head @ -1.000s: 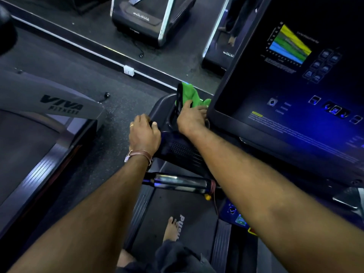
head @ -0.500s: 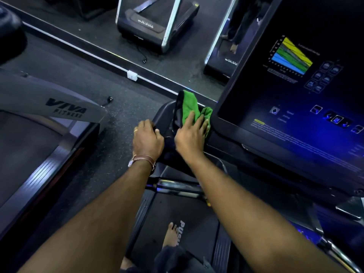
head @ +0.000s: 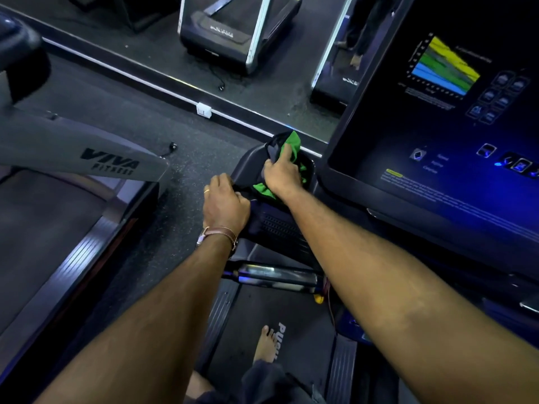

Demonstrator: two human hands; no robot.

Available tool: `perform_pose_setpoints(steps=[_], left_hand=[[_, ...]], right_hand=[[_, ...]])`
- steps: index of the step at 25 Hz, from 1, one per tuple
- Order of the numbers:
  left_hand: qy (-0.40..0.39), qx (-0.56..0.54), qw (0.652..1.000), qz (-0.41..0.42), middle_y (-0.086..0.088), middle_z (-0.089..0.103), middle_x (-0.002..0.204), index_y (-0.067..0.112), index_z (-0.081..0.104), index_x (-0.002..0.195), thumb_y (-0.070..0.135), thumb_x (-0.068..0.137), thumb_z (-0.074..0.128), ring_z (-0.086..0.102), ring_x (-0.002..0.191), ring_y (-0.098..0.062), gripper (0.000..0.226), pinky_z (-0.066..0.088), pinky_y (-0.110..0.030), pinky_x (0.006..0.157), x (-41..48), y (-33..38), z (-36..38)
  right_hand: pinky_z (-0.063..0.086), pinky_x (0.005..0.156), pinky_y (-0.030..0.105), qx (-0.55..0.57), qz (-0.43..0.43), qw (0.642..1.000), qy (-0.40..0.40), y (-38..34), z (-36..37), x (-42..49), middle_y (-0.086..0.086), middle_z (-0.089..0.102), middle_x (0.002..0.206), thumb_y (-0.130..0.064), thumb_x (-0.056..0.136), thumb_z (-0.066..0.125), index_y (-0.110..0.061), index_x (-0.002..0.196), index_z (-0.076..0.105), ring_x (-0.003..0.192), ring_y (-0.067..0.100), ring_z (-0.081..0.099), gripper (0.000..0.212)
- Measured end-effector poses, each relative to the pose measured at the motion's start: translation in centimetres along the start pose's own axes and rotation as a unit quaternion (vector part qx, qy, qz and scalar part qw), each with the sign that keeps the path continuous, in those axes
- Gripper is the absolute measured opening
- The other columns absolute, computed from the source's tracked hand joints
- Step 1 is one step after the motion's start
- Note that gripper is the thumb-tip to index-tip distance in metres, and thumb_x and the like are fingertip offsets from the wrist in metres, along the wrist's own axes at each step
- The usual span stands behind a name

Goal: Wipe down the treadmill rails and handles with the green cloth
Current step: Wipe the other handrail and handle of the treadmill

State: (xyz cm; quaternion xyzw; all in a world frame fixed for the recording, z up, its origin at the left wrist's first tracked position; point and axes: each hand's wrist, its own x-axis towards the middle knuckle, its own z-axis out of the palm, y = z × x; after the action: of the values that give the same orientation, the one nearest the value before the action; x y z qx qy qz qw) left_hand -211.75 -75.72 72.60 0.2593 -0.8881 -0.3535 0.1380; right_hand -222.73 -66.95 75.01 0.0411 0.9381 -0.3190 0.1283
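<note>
The right hand (head: 284, 174) grips the green cloth (head: 292, 141), fingers curled into the bunched fabric and the forefinger laid straight along it, inside a dark pocket (head: 311, 167) at the left end of the treadmill console. Cloth shows beyond the hand at the pocket's far rim, and again by the wrist on its near side. Just left, the left hand (head: 225, 204) clasps the black vented housing (head: 281, 228) below the pocket, fingers hooked over its left edge. A ring (head: 206, 191) sits on one finger and a bracelet (head: 217, 234) on the wrist. The two hands are close but apart. Right of the pocket rises the lit screen (head: 437, 176), showing a coloured chart. Nearer, under both forearms, a chrome handle (head: 277, 276) runs crosswise above the belt (head: 256, 310), where a bare foot (head: 267, 344) stands. To the left, across a strip of speckled floor (head: 186, 158), lies a second treadmill (head: 110, 163) marked VIVA FITNESS.
</note>
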Motion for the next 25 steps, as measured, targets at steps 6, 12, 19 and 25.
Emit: perform_pose_setpoints(steps=[6, 12, 19, 25], left_hand=[[-0.011, 0.000, 1.000, -0.003, -0.015, 0.053, 0.109, 0.006, 0.049, 0.099, 0.010, 0.082, 0.053, 0.047, 0.104, -0.034, 0.017, 0.040, -0.045, 0.082, -0.3, 0.2, -0.4], [-0.011, 0.006, 1.000, 0.004, -0.016, 0.054, 0.109, 0.005, 0.050, 0.100, 0.011, 0.084, 0.054, 0.048, 0.104, -0.034, 0.017, 0.042, -0.046, 0.082, -0.3, -0.4, -0.4], [-0.006, -0.004, 1.000, 0.006, -0.011, 0.055, 0.109, 0.008, 0.052, 0.103, 0.013, 0.087, 0.054, 0.049, 0.103, -0.029, 0.018, 0.043, -0.042, 0.083, -0.4, -0.4, -0.4], [-0.019, -0.018, 1.000, 0.012, -0.010, 0.056, 0.111, 0.008, 0.055, 0.106, 0.011, 0.085, 0.055, 0.049, 0.104, -0.028, 0.021, 0.040, -0.036, 0.087, -0.2, -1.1, -0.6]], right_hand=[[0.047, 0.091, 0.034, -0.123, -0.030, 0.987, -0.101, 0.7, -3.2, -0.5, 0.019, 0.060, 0.125, -0.023, 0.086, 0.055, -0.017, 0.152, 0.011, 0.110, 0.034, 0.061, 0.080], [0.020, 0.111, 0.061, -0.559, -0.096, 0.809, -0.155, -2.7, -1.2, -2.6, 0.005, 0.041, 0.152, -0.028, 0.102, 0.038, -0.013, 0.146, 0.041, 0.141, 0.036, 0.032, 0.047], [0.015, 0.113, 0.065, -0.523, -0.044, 0.849, -0.053, 0.1, -1.1, -1.4, 0.026, 0.026, 0.155, -0.018, 0.104, 0.031, -0.003, 0.148, 0.034, 0.141, 0.054, 0.018, 0.046], [0.019, 0.115, 0.048, -0.530, -0.079, 0.830, -0.155, -3.8, -3.1, -0.9, 0.007, 0.039, 0.154, -0.041, 0.098, 0.044, -0.018, 0.143, 0.049, 0.144, 0.031, 0.030, 0.051]])
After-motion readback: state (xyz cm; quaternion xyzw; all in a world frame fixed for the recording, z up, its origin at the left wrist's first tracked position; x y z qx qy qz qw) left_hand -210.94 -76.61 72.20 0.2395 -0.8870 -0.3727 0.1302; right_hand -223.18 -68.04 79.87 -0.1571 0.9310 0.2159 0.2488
